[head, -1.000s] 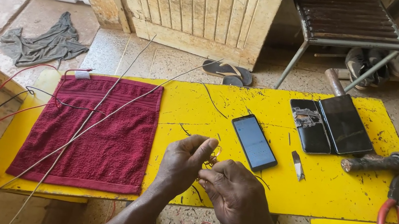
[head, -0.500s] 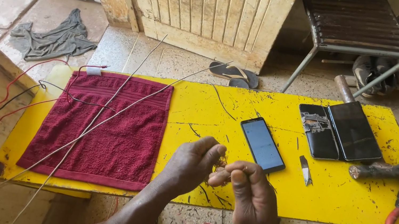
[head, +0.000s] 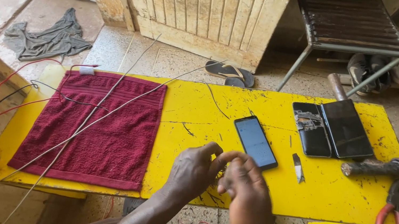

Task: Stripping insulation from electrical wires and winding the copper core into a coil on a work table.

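Both hands meet low over the near edge of the yellow bench point(head: 194, 111). The left hand point(head: 194, 171) is curled, thumb and fingertips pinched on something tiny, likely a bit of fine wire, too small to tell. The right hand point(head: 245, 198) closes in against it, fingers bent, pinching the same spot; it is blurred. They work just near of the dark phone point(head: 256, 142), which lies face up within easy reach. A small blade point(head: 298, 168) waits right of it. The red towel point(head: 97, 127) covers the left side, long thin rods point(head: 95, 120) crossing it. An opened phone point(head: 331, 130), hammer point(head: 376, 167) and red pliers point(head: 392, 214) sit parked far right. Compared with half a second ago, the hands have pressed closer together and sit slightly lower.
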